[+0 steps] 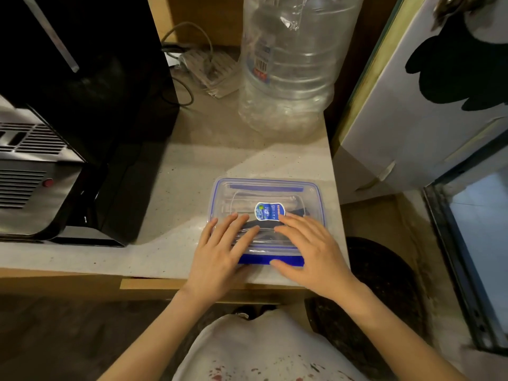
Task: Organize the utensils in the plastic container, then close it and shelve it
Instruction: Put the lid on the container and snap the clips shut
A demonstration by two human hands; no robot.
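A clear plastic container (pixel 313 196) with blue trim and a blue oval label sits on the speckled counter (pixel 178 188) near its front right corner. Its clear lid lies on top. Dark utensils show dimly through the lid. My left hand (pixel 222 251) rests flat on the lid's near left part, fingers spread. My right hand (pixel 310 246) lies flat on the near right part, its thumb down on the blue front clip (pixel 258 259). Both palms press on the lid; neither hand grips anything.
A black appliance with metal vents (pixel 55 149) fills the counter's left side. A large clear water jug (pixel 291 64) stands behind the container, with cables and a power strip (pixel 209 70) beside it. A white fridge (pixel 428 105) stands at the right.
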